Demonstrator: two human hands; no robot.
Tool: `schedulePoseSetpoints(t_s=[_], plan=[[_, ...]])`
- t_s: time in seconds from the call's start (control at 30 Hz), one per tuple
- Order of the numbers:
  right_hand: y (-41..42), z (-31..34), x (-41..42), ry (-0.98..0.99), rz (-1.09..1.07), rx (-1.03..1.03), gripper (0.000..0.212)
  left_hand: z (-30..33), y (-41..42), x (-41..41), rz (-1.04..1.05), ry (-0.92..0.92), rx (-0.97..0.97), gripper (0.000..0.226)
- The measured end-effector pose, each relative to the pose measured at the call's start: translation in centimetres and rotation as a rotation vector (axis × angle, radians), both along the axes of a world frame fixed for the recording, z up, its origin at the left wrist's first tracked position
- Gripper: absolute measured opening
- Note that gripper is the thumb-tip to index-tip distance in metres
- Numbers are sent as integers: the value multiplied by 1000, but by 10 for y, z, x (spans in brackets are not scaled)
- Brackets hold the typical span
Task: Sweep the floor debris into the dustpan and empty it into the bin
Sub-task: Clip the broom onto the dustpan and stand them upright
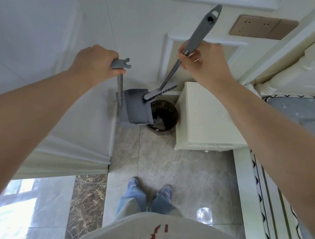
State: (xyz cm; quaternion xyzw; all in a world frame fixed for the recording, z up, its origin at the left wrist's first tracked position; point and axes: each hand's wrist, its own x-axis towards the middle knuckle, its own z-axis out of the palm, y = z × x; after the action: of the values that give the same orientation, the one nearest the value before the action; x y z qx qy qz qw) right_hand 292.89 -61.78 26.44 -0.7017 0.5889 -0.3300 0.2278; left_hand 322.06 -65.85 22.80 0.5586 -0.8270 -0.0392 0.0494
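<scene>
Glossy grey marble-look tiles (167,159) meet white panelled walls and a cream bedside cabinet (208,117). Left hand (94,63) curls round the grey plastic dustpan (136,109) handle, its ribbed, comb-edged pan tipped over the round dark bin (165,116) holding grey fluff. Right hand (204,60) grips the broom (178,70) shaft, bristles touching the pan's top edge.

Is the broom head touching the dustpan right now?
Touching: the head view shows the broom head bristles pressed against the upper edge of the dustpan, no gap visible.

dustpan (135,110) over bin (162,117), nightstand (206,117) right of bin
</scene>
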Motion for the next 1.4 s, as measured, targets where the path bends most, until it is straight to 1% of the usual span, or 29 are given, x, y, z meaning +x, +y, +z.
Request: schedulePoseSetpoints(t_s=[0.17, 0.27, 0.33, 0.43, 0.53, 0.73, 0.77, 0.9, 1.0, 1.17, 1.3, 1.33, 1.4], plan=[[4, 7, -3, 45, 15, -74, 18, 2, 8, 3, 93, 40, -53, 42], [6, 5, -5, 22, 21, -44, 19, 3, 12, 3, 118, 44, -69, 43], [12, 2, -6, 70, 25, -17, 19, 3, 14, 1, 112, 37, -84, 43], [20, -4, -6, 99, 35, -34, 22, -1, 20, -6, 84, 2, -101, 42], [24, -13, -6, 74, 30, -15, 24, -14, 30, -17, 29, -47, -85, 42], [32, -27, -13, 25, 32, 46, 18, -44, 50, -36, -44, -152, -43, 41], [34, -29, -15, 32, 45, 55, 19, -46, 51, -35, -45, -161, -42, 41], [48, -37, -17, 174, 127, 45, 16, -49, 54, -38, -42, -182, -37, 41], [59, -43, -19, 185, 151, 11, 16, -49, 60, -41, -33, -213, -26, 40], [69, -51, -23, 205, 139, 50, 12, -50, 70, -40, -8, -240, -45, 35], [77, -53, -18, 229, 176, 59, 10, -51, 73, -38, 19, -266, -61, 35], [79, -53, -17, 210, 176, 77, 11, -52, 73, -38, 14, -261, -60, 35], [83, -54, -16, 153, 168, 106, 27, -53, 75, -36, 8, -266, -53, 33]])
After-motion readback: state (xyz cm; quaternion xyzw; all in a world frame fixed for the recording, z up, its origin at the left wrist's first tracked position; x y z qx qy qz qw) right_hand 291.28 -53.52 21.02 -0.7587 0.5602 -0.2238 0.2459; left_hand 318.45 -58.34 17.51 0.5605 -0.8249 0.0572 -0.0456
